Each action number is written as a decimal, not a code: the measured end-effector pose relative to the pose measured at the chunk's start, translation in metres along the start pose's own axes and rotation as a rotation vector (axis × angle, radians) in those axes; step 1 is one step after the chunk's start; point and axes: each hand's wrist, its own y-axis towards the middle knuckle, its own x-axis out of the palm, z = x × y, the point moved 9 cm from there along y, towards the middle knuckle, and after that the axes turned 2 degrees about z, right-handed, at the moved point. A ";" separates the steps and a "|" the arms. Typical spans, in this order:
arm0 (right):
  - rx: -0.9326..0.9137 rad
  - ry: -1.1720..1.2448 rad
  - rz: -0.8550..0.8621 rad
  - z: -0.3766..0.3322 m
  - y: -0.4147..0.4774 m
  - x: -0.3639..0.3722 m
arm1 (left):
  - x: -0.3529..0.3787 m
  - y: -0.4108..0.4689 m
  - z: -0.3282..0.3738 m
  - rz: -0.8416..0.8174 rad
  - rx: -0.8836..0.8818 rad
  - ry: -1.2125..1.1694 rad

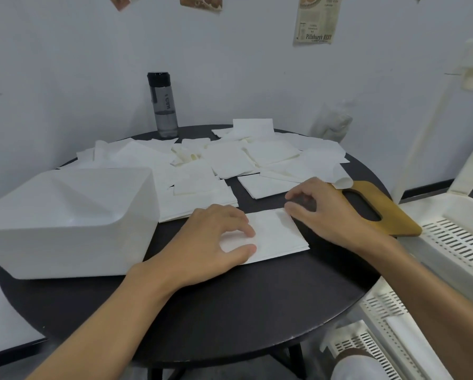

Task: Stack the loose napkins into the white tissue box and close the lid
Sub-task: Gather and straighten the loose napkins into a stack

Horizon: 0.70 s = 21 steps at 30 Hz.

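A small stack of folded white napkins (278, 235) lies on the round black table (230, 311) in front of me. My left hand (216, 242) rests flat on its left part, fingers spread. My right hand (331, 212) touches the stack's far right corner with bent fingertips. The open white tissue box (65, 223) stands at the left of the table, its inside looking empty. Many loose napkins (230, 160) lie scattered over the far half of the table. A wooden lid (377, 209) with an oval slot lies at the right edge, behind my right hand.
A dark water bottle (164, 105) stands at the back of the table by the wall. White slotted plastic crates (449, 242) crowd the right side. Paper clippings hang on the wall. My knee (361, 366) shows at the bottom right.
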 end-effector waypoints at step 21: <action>0.241 -0.519 -0.057 0.080 0.019 -0.042 | 0.009 0.009 -0.001 -0.007 0.009 0.009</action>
